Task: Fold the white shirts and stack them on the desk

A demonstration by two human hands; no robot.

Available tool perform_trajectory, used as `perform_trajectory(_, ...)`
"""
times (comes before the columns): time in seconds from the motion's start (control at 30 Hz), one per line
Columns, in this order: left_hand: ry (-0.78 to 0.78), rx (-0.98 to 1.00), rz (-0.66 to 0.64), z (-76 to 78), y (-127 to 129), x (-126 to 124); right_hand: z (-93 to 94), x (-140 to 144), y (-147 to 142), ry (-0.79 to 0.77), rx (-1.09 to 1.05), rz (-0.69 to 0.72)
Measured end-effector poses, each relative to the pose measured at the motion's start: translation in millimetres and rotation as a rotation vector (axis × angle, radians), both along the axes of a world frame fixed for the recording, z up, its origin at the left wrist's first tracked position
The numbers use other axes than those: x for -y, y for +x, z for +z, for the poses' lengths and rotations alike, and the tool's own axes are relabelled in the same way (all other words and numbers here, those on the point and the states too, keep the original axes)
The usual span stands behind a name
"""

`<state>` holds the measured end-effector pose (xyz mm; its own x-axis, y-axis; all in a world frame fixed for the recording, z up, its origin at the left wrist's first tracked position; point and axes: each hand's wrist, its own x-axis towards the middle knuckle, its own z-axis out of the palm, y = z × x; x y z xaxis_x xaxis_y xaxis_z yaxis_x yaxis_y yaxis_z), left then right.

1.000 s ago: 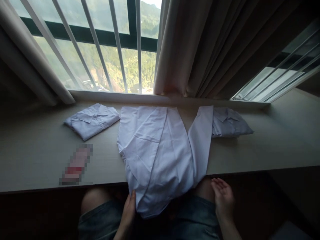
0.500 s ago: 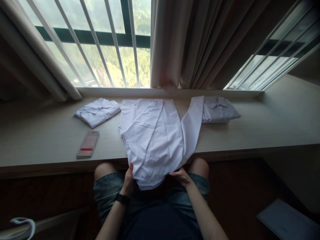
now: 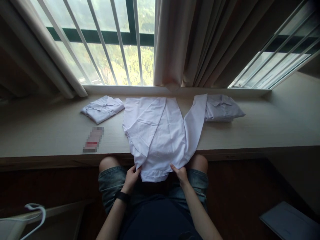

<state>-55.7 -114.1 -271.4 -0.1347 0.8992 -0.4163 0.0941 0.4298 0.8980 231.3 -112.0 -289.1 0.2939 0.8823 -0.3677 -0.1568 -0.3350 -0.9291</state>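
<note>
A white long-sleeved shirt (image 3: 160, 133) lies spread on the ledge, its collar end hanging over the front edge towards me. One sleeve is folded across its back on the left; the other stretches out to the right. My left hand (image 3: 131, 178) pinches the cloth left of the collar, thumb on top. On the other side of the collar, my right hand (image 3: 180, 173) grips the shirt with its thumb over the cloth and the fingers mostly hidden beneath.
A folded white shirt (image 3: 103, 109) lies on the ledge (image 3: 50, 133) at left, above a blurred-out flat object (image 3: 93, 139). More folded shirts (image 3: 222, 108) are stacked at right, touched by the outstretched sleeve. A white hanger-like hook (image 3: 40, 213) shows at lower left.
Both hands have shifted slightly on the shirt, and the thumbs now press on its top side. The collar end sits a little higher and flatter. The camera view has moved slightly.
</note>
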Motion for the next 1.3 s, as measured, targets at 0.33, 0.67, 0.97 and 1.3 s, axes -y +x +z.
perform_trajectory(0.33,0.011,0.083,-0.206,5.7,-6,5,-10.2,8,-7,-0.039,-0.212,0.239)
perform_trajectory(0.67,0.026,-0.061,-0.139,-7.9,-7,6,-25.1,-1,-8,-0.039,-0.066,0.149)
perform_trajectory(0.97,0.036,-0.080,-0.104,-28.4,-5,-4,-16.9,1,-16,-0.051,-0.141,0.069)
perform_trajectory(1.3,0.029,-0.150,-0.113,-24.9,-11,-9,30.7,-50,42,0.097,-0.131,-0.327)
